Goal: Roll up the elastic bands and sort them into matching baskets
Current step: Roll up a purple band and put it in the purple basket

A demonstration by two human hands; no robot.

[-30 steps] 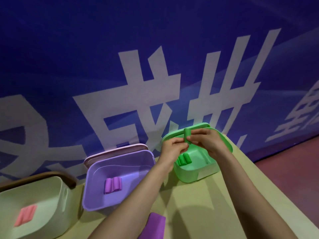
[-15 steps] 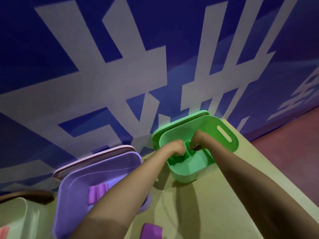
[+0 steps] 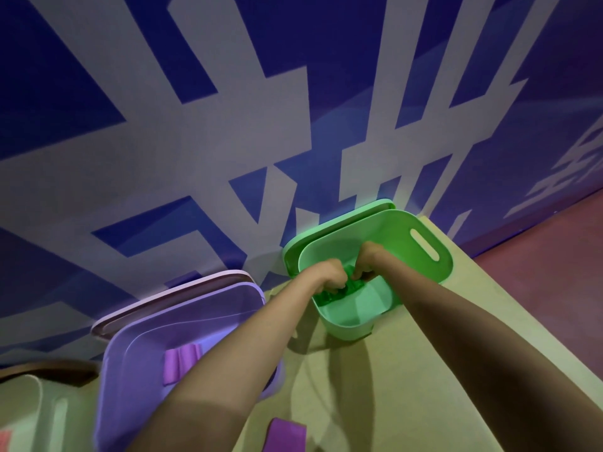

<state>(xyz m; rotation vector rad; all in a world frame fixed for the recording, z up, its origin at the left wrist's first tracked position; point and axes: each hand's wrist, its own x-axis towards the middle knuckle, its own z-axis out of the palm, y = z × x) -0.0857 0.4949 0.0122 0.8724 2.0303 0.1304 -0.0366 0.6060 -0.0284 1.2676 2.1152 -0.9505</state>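
Observation:
Both my hands reach down inside the green basket at the far right of the table. My left hand and my right hand have curled fingers around a rolled green elastic band, which lies low in the basket beside other green rolls. The purple basket holds purple rolled bands, partly hidden by my left forearm. A flat purple band lies on the table near me.
A pale green basket with a pink band stands at the far left. Lids lean behind the green and purple baskets against the blue banner wall. The table's right edge drops to a reddish floor.
My hands carried the green roll from above the green basket's rim down inside it. The camera has moved closer and tilted toward the green basket.

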